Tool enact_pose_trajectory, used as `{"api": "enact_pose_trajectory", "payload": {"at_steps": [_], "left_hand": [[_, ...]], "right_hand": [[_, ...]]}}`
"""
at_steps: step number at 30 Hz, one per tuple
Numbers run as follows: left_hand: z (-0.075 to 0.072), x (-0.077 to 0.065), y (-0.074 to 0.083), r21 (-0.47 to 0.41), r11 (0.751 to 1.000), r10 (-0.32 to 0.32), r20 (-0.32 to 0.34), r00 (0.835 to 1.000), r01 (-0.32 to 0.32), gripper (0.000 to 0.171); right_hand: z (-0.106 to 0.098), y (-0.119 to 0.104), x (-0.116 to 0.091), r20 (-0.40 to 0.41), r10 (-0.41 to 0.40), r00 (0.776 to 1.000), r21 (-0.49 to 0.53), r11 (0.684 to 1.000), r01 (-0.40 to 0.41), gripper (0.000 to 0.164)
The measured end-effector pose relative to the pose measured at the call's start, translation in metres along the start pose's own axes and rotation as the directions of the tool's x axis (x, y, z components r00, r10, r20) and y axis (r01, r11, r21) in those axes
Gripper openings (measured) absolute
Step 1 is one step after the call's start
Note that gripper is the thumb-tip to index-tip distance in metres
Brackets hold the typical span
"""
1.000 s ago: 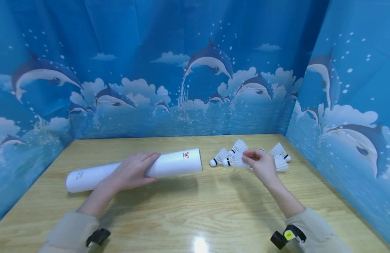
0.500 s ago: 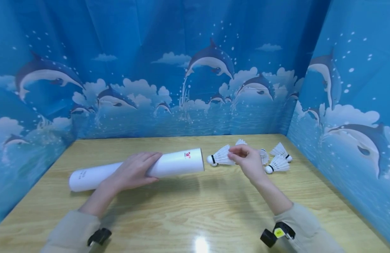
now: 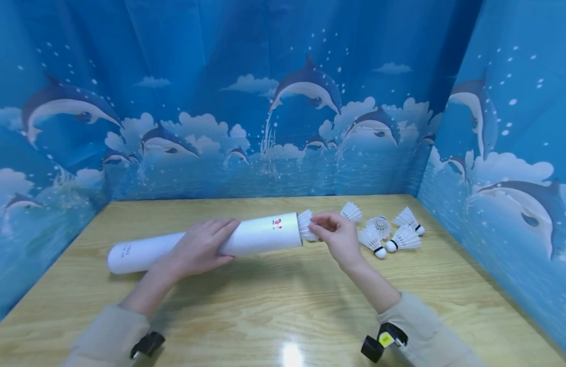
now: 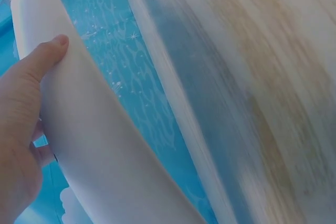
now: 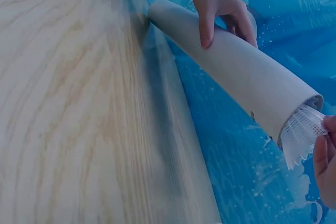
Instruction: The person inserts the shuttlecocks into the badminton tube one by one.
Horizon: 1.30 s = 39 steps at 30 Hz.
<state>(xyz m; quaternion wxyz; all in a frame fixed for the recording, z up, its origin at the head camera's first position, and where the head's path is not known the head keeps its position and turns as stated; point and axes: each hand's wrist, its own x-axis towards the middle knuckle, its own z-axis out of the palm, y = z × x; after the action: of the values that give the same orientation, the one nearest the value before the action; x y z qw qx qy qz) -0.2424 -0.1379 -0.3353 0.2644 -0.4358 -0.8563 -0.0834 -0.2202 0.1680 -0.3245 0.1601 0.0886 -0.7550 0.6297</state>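
Note:
My left hand (image 3: 204, 251) grips a long white shuttlecock tube (image 3: 266, 235) round its middle, thumb on the near side. The tube lies slanted, its right end raised off the table. At that open end, my right hand (image 3: 340, 239) pinches a white feathered shuttlecock (image 3: 305, 224) by its skirt. The shuttlecock's head is inside the tube and hidden; the skirt sticks out, as the right wrist view shows with the skirt (image 5: 300, 136) at the rim. In the left wrist view, the left thumb lies along the tube (image 4: 86, 108).
Several loose shuttlecocks lie right of my right hand, among them one at the back (image 3: 351, 211), one with its head toward me (image 3: 371, 239) and one at the far right (image 3: 407, 220). A blue dolphin curtain (image 3: 209, 102) borders the wooden table (image 3: 264, 316).
My right hand has moved left from the loose shuttlecocks, bringing one to the tube, and its head has entered the open end. The left hand and tube have shifted slightly right.

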Motion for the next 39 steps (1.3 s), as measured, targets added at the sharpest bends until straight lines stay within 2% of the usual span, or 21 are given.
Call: {"api": "enact_pose_trajectory", "payload": {"at_steps": [6,16,26,32,39], "left_hand": [[0.0013,0.0014,0.0013,0.006,1.0,-0.005,-0.012,1.0,0.005,0.082],[0.0044,0.0004,0.0012,-0.033,0.999,-0.002,-0.016,1.0,0.001,0.085],[0.0067,0.0014,0.004,-0.034,0.998,0.044,-0.029,0.999,-0.045,0.084],[0.0072,0.0016,0.005,-0.032,0.999,0.042,-0.013,0.999,-0.042,0.084],[0.0068,0.002,0.0061,-0.025,0.999,0.039,-0.004,0.999,-0.039,0.084]], "right_hand": [[0.0074,0.0003,-0.0011,0.003,0.04,0.999,0.063,0.997,-0.04,0.015],[0.009,0.0024,-0.0013,0.023,0.076,0.997,0.12,0.99,-0.078,0.019],[0.0094,0.0032,0.0006,0.022,0.095,0.995,0.121,0.988,-0.097,0.017],[0.009,0.0048,0.0027,0.034,0.117,0.993,0.115,0.986,-0.12,0.017],[0.0074,0.0055,0.0038,0.026,0.1,0.995,0.073,0.992,-0.101,0.017]]}}
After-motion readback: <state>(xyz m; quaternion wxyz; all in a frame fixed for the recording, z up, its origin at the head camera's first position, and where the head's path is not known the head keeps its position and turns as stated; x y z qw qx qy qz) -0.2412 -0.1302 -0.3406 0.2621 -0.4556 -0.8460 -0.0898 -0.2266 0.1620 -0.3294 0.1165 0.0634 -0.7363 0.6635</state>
